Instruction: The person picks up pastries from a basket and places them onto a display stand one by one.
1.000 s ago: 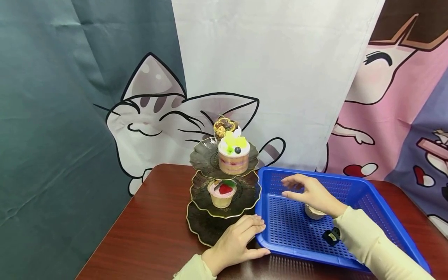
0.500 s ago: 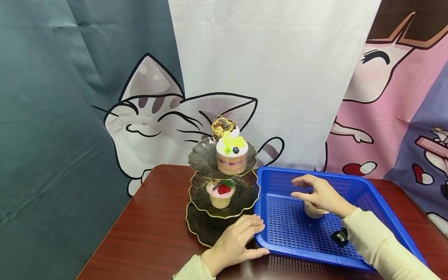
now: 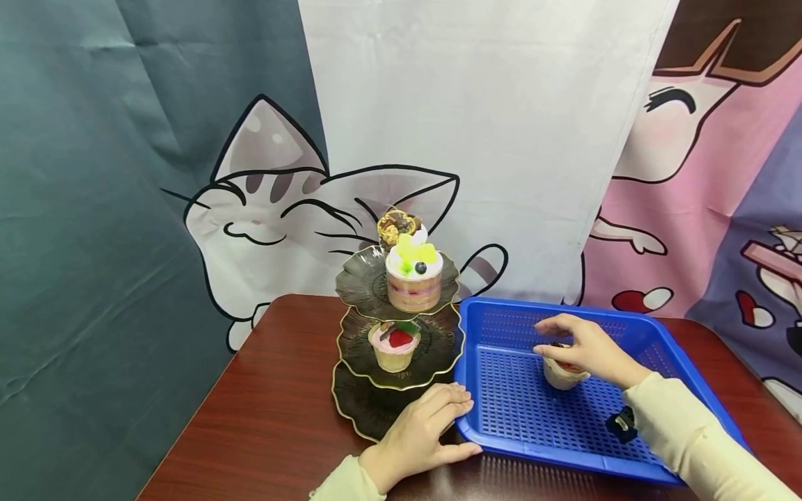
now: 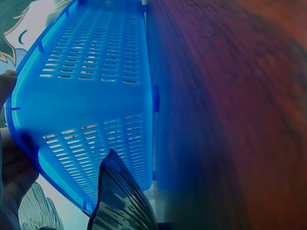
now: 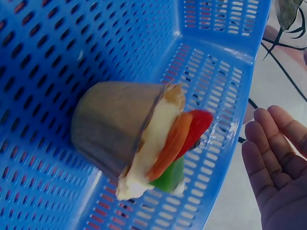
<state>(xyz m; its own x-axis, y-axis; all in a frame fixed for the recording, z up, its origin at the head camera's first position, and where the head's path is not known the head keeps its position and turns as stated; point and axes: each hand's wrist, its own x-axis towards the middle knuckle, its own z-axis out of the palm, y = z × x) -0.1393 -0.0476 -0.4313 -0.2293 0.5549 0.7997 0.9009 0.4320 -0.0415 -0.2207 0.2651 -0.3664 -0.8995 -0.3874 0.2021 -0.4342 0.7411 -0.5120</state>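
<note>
In the head view my right hand (image 3: 585, 344), fingers bent and spread, hovers over a fruit-topped cupcake (image 3: 562, 374) in the blue basket (image 3: 532, 452). Seen from the right wrist, the cupcake (image 5: 129, 129) has a pale case, cream, and orange, red and green toppings, with a visible gap between it and the open fingers (image 5: 276, 148). My left hand (image 3: 426, 426) holds the basket's near left corner, fingertips on the left rim and thumb along the front. The left wrist view shows those fingers (image 4: 19, 175) at the rim.
Left of the basket stands a three-tier dark plate stand (image 3: 351, 390). Its middle tier bears a strawberry cupcake (image 3: 395, 348); a layered fruit cake (image 3: 413, 282) and a chocolate-topped one (image 3: 397, 226) sit on top. A small black device (image 3: 622, 424) hangs at my right sleeve.
My right hand has moved right and slightly down, over the cupcake, uncovering more of its left side. The left hand stays on the basket corner. The head view has shifted slightly.
</note>
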